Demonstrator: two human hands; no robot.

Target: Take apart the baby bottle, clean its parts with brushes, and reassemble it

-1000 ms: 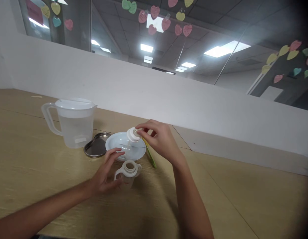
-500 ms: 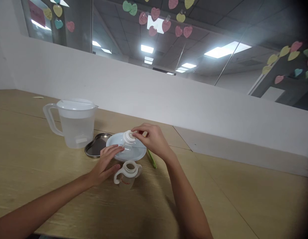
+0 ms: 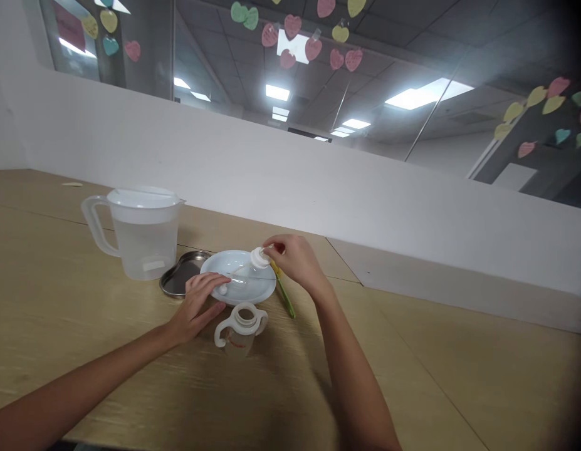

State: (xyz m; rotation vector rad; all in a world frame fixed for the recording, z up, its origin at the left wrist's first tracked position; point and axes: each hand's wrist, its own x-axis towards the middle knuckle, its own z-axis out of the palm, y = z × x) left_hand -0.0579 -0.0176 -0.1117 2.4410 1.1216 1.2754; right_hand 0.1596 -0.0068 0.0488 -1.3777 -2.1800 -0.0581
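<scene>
Bottle top (image 3: 259,257) sits at the fingertips of my right hand (image 3: 293,255), pinched by thumb and fingers over the pale dish (image 3: 255,290). From it a thin straw (image 3: 239,270) slants down toward my left hand (image 3: 195,308) — that one open, fingers close together, thumb apart; whether they touch the straw I can't tell. I see the two-handled bottle (image 3: 238,340) upright and uncapped just beside the left thumb, nearer me than the dish — the kidney-shaped tray (image 3: 181,277) lies beyond the left hand.
</scene>
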